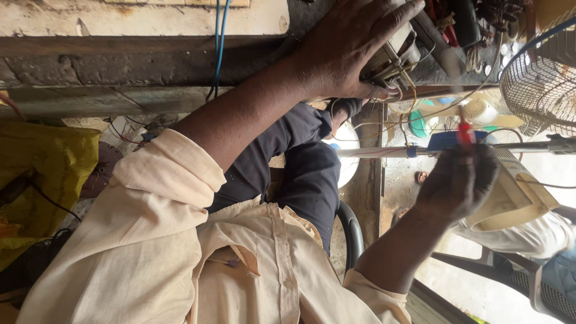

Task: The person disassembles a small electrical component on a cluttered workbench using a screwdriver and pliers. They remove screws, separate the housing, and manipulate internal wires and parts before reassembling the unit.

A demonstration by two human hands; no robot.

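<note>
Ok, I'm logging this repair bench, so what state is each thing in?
left hand: spread flat on the motor, thumb hooked at its edge
motor: on the bench, pinned under that hand
wires: loose, trailing from the motor
right hand: closed round the tool
tool: held, red end showing
fan: grille on; running or not, cannot tell
sleeve: rolled up
</note>
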